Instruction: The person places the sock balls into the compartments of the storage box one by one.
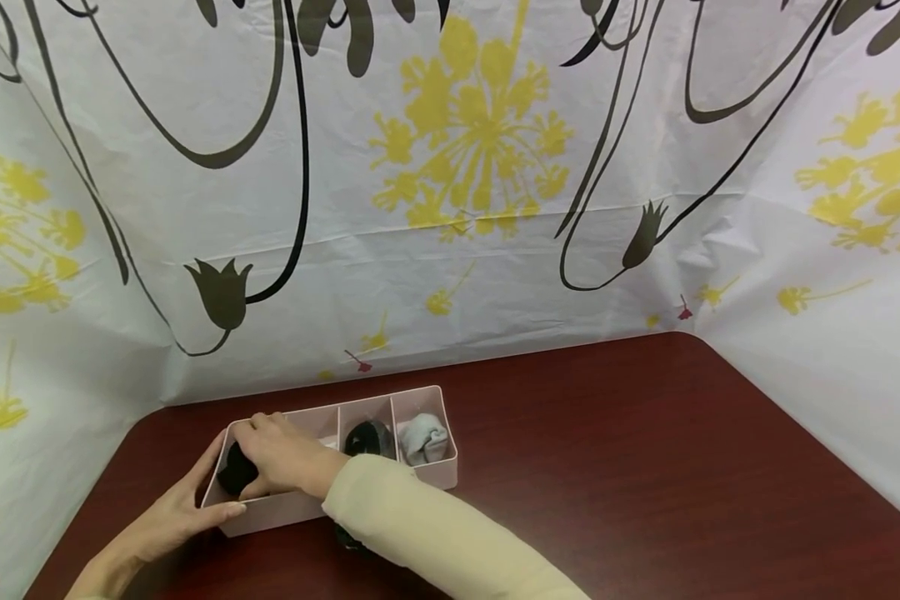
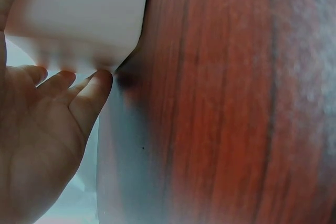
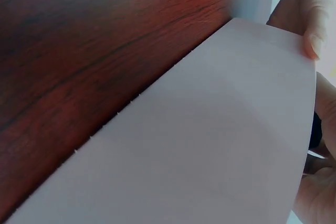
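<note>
A pale pink divided box (image 1: 281,510) stands on the table. My left hand (image 1: 168,517) grips its left end, the thumb on the front wall and the fingers along the end wall; in the left wrist view these fingers (image 2: 90,98) touch that wall. My right hand (image 1: 288,454) reaches into the left compartment and holds a black cloth bundle (image 1: 236,471) between thumb and fingers. Part of the bundle is hidden by the hand. A black-and-grey bundle (image 1: 369,437) sits in a compartment further right. The right end compartment holds a light grey rolled sock (image 1: 424,439).
Something dark (image 1: 347,537) lies in front of the box, mostly covered by my right sleeve (image 1: 435,525). The reddish-brown table (image 1: 607,467) extends to the right. A patterned white sheet (image 1: 510,283) hangs behind and at both sides.
</note>
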A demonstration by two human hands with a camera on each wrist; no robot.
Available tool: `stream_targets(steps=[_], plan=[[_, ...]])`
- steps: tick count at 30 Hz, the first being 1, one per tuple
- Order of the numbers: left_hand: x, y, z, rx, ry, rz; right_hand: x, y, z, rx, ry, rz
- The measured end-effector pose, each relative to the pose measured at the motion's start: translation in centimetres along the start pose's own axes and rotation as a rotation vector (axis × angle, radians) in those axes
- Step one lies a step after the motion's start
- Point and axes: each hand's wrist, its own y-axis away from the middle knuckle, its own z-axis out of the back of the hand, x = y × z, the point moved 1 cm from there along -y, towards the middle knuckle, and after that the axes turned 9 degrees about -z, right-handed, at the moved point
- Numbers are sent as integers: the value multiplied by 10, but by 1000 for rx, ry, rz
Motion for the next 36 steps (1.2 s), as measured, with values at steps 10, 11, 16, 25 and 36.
stream_targets(steps=[10,11,16,25,36], plan=[[-3,0,-2,-13,34,-48,6,-11,-1,154,76,-15],[-3,0,-2,-13,29,-41,6,-12,-1,169,87,-19],[-3,0,-2,-16,23,-10,11,-15,-2,227,162,-17],[-2,1,-2,-18,33,20,18,-20,-3,320,227,-25],[-3,2,-2,2,51,52,12,-14,-4,296,230,34]])
